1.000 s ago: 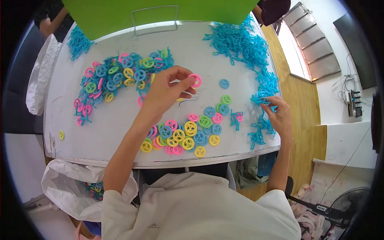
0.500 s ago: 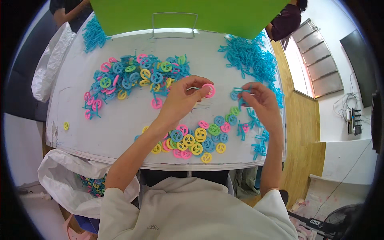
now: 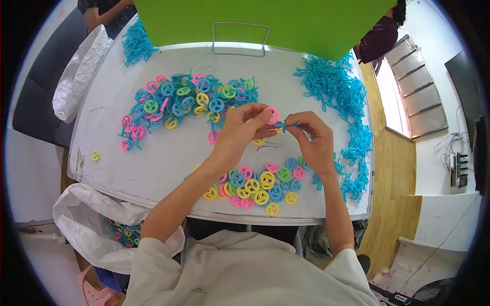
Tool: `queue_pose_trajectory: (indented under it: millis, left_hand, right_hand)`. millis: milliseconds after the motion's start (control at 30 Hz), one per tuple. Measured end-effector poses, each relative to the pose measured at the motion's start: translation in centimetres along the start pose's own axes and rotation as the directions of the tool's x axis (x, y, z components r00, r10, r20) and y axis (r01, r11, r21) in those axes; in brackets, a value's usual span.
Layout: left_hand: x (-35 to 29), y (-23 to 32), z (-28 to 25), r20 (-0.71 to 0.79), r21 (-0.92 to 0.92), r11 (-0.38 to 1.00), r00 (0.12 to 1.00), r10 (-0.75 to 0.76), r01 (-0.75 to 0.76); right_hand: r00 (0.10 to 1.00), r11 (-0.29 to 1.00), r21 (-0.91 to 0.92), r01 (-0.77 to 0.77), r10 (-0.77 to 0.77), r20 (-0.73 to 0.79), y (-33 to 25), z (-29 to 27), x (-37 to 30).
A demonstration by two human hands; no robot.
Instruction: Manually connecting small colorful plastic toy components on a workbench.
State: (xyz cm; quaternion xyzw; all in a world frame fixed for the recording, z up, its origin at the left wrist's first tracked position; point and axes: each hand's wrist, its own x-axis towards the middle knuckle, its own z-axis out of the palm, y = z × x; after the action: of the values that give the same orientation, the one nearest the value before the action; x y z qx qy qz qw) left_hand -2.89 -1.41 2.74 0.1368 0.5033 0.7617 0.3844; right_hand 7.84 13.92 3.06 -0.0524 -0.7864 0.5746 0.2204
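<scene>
My left grip (image 3: pixel 240 130) is pinched on a round pink plastic wheel (image 3: pixel 273 116) with its broad face toward me, and my right grip (image 3: pixel 312 138) is closed, thumb to finger, on a thin blue plastic stick (image 3: pixel 284 126) whose long axis runs left to right toward the wheel, though I cannot tell whether it enters it. Both sit above the white counter (image 3: pixel 122 171), beside a wooden floor (image 3: pixel 390 204). Multicoloured loose wheels (image 3: pixel 260 197) lie nearer me, heaped blue pieces (image 3: pixel 332 84) right, and a green panel (image 3: pixel 286 20) blocks the far side.
</scene>
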Motion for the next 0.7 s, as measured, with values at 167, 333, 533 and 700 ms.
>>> queue_pose_trajectory:
  millis: [167, 333, 533, 700]
  left_hand:
    - [0.1, -0.1, -0.1, 0.035, 0.032, 0.998, 0.998, -0.053, 0.052]
    - [0.1, -0.5, -0.3, 0.042, 0.068, 0.998, 0.999, 0.012, -0.015]
    - [0.0, 0.0, 0.2, -0.018, 0.139, 0.990, 1.000, 0.003, 0.000]
    - [0.1, -0.3, -0.3, 0.057, 0.169, 0.986, 0.998, -0.018, 0.008]
  right_hand:
    - [0.962, 0.928, -0.274, 0.253, -0.271, -0.029, 0.5, 0.4, -0.4]
    - [0.971, 0.935, -0.283, 0.215, -0.236, -0.043, -0.4, 0.6, -0.4]
    - [0.972, 0.934, -0.280, 0.221, -0.234, -0.014, 0.0, 0.3, -0.3]
    - [0.967, 0.933, -0.254, 0.255, -0.252, 0.044, -0.4, 0.6, -0.3]
